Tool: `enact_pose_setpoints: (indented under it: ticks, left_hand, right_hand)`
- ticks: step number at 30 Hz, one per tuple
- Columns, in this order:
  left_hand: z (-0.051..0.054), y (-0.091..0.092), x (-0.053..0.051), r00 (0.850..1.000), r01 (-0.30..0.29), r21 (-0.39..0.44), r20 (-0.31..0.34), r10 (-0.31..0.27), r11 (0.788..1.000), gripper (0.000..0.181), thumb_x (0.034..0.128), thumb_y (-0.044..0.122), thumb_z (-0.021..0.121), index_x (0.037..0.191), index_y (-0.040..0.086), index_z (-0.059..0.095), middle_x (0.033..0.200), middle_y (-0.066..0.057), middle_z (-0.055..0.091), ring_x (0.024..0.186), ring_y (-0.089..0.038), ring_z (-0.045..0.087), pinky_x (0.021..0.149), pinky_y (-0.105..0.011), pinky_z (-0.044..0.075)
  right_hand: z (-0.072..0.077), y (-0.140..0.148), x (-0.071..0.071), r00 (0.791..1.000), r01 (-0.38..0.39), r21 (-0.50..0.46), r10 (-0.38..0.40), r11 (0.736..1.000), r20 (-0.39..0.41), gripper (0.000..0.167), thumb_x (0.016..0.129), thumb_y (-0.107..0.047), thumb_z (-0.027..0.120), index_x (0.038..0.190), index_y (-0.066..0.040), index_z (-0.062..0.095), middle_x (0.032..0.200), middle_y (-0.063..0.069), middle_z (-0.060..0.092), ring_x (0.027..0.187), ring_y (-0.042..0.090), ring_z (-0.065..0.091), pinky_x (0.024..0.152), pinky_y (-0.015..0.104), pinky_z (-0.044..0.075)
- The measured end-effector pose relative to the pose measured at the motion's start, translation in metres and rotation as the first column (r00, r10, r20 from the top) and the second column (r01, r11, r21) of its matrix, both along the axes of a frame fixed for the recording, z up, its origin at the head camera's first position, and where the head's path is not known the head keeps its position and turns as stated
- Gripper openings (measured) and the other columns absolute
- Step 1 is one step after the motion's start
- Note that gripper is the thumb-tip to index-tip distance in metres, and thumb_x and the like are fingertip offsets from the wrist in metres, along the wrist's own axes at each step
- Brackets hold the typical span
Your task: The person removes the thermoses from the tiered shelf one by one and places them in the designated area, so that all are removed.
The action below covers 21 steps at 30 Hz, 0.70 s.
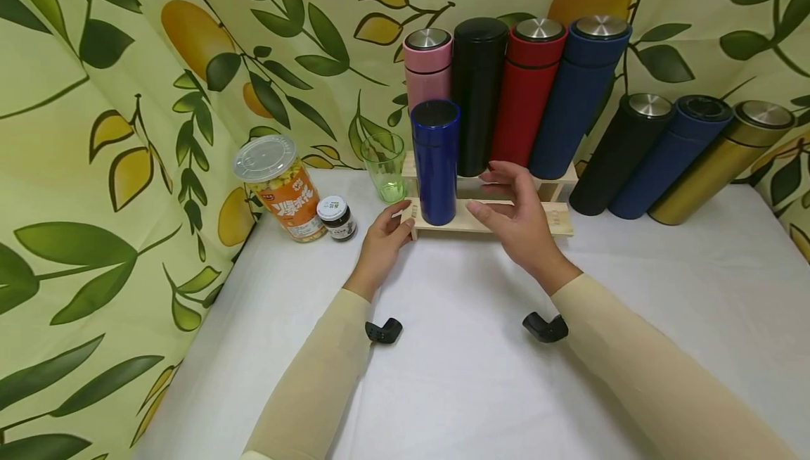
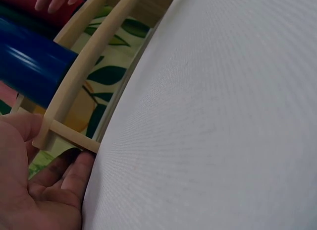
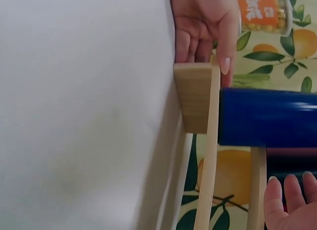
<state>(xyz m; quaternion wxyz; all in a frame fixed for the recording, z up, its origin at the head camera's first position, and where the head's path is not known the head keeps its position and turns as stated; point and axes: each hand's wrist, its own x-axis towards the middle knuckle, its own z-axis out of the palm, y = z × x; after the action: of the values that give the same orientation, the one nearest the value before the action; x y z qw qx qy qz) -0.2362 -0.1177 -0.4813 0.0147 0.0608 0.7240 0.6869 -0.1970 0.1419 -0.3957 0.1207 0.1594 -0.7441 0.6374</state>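
Item: blue flask [image 1: 436,164], one. Upright on the lower tier of the wooden rack [image 1: 560,219], toward its left end; base down on the slat, neither hand holding it.

Item: rack, two tiers, pale wood, on the white-covered table [image 1: 443,375].

Item: hands, two. We note the left hand [image 1: 382,240] gripping the rack's left end, thumb and fingers about the wood. We note the right hand [image 1: 519,217] with fingers loosely spread, in front of the rack and right of the blue flask, holding nothing.

Upper tier, left to right: pink flask [image 1: 427,62], black flask [image 1: 479,94], red flask [image 1: 526,101], navy flask [image 1: 577,101].

On the table, right of the rack: second black flask [image 1: 620,154], second navy flask [image 1: 657,157], gold flask [image 1: 718,164].

On the table, left of the rack: green glass [image 1: 386,175], small jar [image 1: 337,219], tub [image 1: 287,196].

Step in hand, as we judge it: steadying the rack with the blue flask set on it; the lower tier seems only partly filled. Next move, in our judgement: left hand holding the rack firm, right hand reaching toward the second black flask, passing the navy flask without a knock.
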Motion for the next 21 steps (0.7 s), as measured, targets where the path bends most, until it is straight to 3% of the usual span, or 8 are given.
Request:
enact_pose_setpoints:
  ticks: [5, 21]
  left_hand:
    - [-0.001, 0.0, 0.0, 1.0, 0.006, 0.015, -0.001, -0.006, 1.0, 0.045, 0.1116, 0.014, 0.066, 0.156, 0.014, 0.06, 0.15, -0.016, 0.061, 0.135, -0.027, 0.061, 0.103, -0.04, 0.058]
    - [-0.001, -0.001, -0.002, 1.0, 0.001, -0.012, 0.012, -0.001, 1.0, 0.044, 0.1116, 0.017, 0.066, 0.155, 0.017, 0.062, 0.15, -0.015, 0.061, 0.136, -0.024, 0.06, 0.102, -0.038, 0.059]
  right_hand:
    - [-0.001, -0.013, -0.008, 1.0, 0.003, 0.018, -0.003, 1.0, 0.006, 0.07, 0.102, -0.013, 0.079, 0.159, -0.003, 0.039, 0.15, 0.012, 0.055, 0.136, 0.028, 0.054, 0.114, 0.062, 0.046]
    - [0.004, -0.043, -0.03, 0.999, 0.046, -0.016, -0.046, 0.999, 0.014, 0.078, 0.098, -0.018, 0.085, 0.16, -0.008, 0.039, 0.153, 0.013, 0.05, 0.138, 0.029, 0.052, 0.114, 0.06, 0.046]
